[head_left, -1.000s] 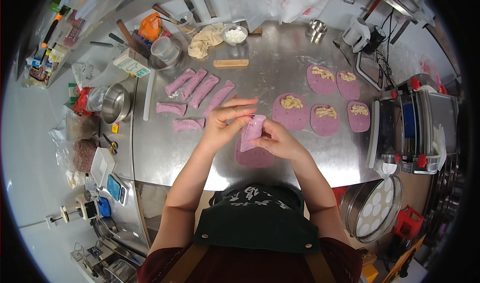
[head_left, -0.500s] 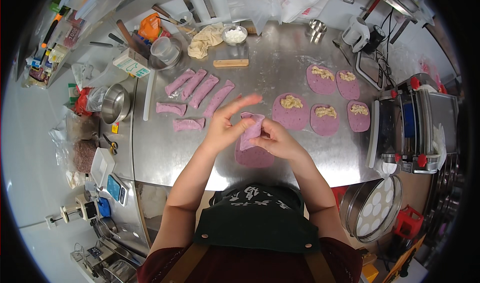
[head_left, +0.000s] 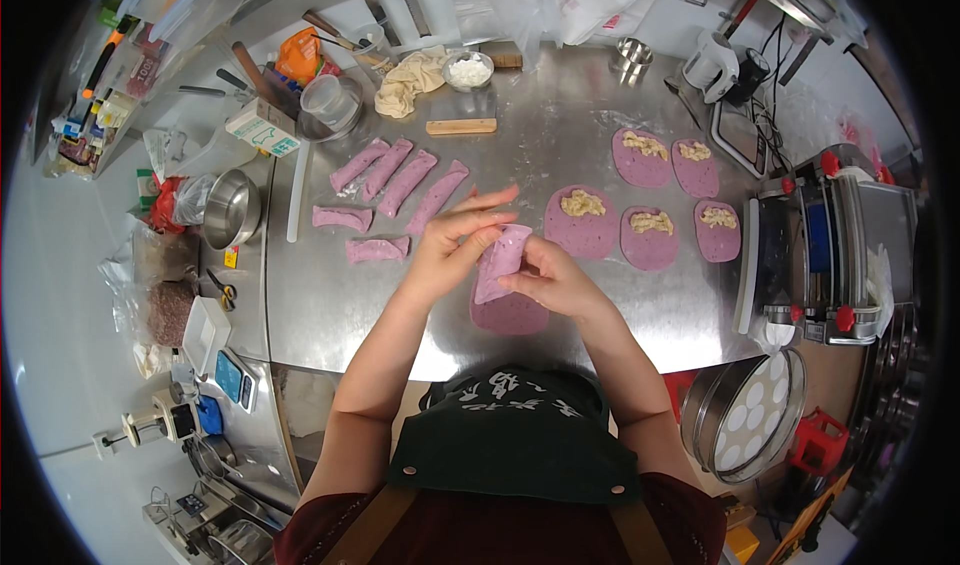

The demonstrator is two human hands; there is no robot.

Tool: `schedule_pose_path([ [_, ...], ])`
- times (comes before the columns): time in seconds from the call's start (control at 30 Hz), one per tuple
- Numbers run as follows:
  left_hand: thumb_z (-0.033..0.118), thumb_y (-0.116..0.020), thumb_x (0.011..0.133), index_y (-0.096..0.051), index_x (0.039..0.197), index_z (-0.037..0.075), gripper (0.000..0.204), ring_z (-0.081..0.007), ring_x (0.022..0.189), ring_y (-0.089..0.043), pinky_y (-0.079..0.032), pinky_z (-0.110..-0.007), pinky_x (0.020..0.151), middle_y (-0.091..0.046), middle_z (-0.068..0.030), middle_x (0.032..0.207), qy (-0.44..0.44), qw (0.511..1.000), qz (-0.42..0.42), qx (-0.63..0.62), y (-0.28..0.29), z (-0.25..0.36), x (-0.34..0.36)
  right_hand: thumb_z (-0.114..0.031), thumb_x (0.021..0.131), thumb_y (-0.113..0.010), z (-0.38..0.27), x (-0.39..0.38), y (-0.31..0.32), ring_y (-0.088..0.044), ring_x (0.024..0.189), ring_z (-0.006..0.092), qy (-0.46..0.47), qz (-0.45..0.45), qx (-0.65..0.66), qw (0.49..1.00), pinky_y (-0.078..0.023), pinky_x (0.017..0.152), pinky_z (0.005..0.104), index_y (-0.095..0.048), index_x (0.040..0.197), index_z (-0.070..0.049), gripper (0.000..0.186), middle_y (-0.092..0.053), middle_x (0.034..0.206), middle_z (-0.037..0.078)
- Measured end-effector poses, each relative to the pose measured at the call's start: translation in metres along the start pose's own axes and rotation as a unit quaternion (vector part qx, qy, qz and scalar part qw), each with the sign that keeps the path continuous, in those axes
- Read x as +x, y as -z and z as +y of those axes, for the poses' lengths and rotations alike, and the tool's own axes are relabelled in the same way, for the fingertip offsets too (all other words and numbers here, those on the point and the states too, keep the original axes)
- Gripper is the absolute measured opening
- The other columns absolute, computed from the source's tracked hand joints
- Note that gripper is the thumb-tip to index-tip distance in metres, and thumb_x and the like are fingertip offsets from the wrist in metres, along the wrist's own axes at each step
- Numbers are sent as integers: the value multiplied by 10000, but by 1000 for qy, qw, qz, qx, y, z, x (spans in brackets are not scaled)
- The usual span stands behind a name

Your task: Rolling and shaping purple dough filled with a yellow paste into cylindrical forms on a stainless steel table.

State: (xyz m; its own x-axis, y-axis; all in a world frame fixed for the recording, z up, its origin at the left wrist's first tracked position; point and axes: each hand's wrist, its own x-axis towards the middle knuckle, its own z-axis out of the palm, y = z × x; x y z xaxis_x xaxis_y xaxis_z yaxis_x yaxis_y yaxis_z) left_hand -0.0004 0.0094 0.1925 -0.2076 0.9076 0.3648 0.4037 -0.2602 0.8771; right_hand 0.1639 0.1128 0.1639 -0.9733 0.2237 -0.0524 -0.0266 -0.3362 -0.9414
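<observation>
Between my two hands is a purple dough roll (head_left: pixel 501 262), lifted above the table. My left hand (head_left: pixel 452 245) pinches its upper left end with thumb and fingers. My right hand (head_left: pixel 557 279) grips it along the right side. Below it a flat purple dough sheet (head_left: pixel 510 317) lies on the steel table, partly covered by the roll and my hand. To the left rest several finished-looking dough rolls (head_left: pixel 408 183). On the right lie several flat dough pieces (head_left: pixel 580 237), each topped with a pale lumpy filling (head_left: pixel 583 203).
A wooden-handled dough scraper (head_left: pixel 461 126) lies beyond the rolls, near a bowl of white powder (head_left: pixel 469 70) and a beige cloth (head_left: pixel 410 79). A dough-rolling machine (head_left: pixel 815 255) stands at the right edge. A long white bar (head_left: pixel 298 192) and a steel bowl (head_left: pixel 232 207) are at left.
The dough roll has turned slightly in my hands, its top end tipping to the right. My left fingers have come in closer to it. Everything on the table stays in place.
</observation>
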Motion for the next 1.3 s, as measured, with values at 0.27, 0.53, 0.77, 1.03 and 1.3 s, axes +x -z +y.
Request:
schedule_pose_path([
  [0.27, 495, -393, 956, -445, 1358, 8, 633, -250, 1214, -515, -371, -406, 1041, -531, -138, 1330, 132, 966, 67, -211, -15, 0, -3, 42, 823, -616, -9, 3, -11, -568, 1042, 142, -2, 14, 74, 997, -462, 915, 307, -443, 1313, -9, 521, -579, 1186, 67],
  [0.53, 775, -298, 809, -273, 1415, -55, 1028, -272, 1256, -462, -395, -397, 1026, -461, -194, 1354, 302, 907, 7, -293, -12, -34, -23, -8, 849, -599, 19, 9, -3, -554, 1129, 186, -35, 44, 130, 990, -452, 949, 324, -394, 1362, -17, 554, -559, 1265, 100],
  [0.77, 506, -516, 898, -385, 1332, -40, 709, -290, 1088, -608, -504, -367, 912, -536, -193, 1260, 336, 819, 21, -465, -14, -60, -70, -82, 904, -590, 40, 22, -6, -524, 1147, 199, 39, 130, 259, 956, -442, 933, 321, -415, 1335, 7, 474, -474, 1347, 147],
  [1.03, 92, -642, 878, -499, 1243, -10, 405, -205, 909, -667, -536, -280, 791, -640, -112, 1059, 373, 871, 64, -313, -6, -63, -79, -128, 931, -584, 81, 40, 13, -563, 1118, 238, -14, 194, 149, 970, -447, 967, 380, -491, 1206, 24, 327, -554, 1218, 146],
  [1.3, 77, -597, 895, -465, 1306, -11, 441, -181, 894, -654, -524, -259, 769, -614, -110, 1087, 448, 839, 128, -279, -6, -103, -93, -286, 969, -536, 111, 65, 18, -566, 1106, 242, -66, 274, 282, 917, -438, 977, 433, -502, 1177, 15, 367, -572, 1161, 141],
])
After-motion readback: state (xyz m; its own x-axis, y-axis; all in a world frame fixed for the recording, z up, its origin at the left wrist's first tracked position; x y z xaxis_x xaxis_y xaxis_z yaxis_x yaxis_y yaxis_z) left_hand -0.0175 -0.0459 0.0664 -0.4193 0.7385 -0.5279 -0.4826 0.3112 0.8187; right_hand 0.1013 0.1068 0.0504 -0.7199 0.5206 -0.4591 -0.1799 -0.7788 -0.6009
